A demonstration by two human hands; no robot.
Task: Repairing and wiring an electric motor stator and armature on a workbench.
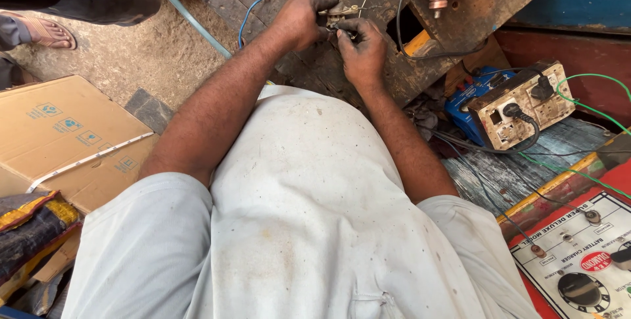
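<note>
Head view: left hand (299,20) and right hand (360,46) both gripping small metal part (336,14), socket box (522,105) alongside.

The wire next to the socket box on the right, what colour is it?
Green. The thin wire loops beside the socket box, clearest in the head view.
</note>
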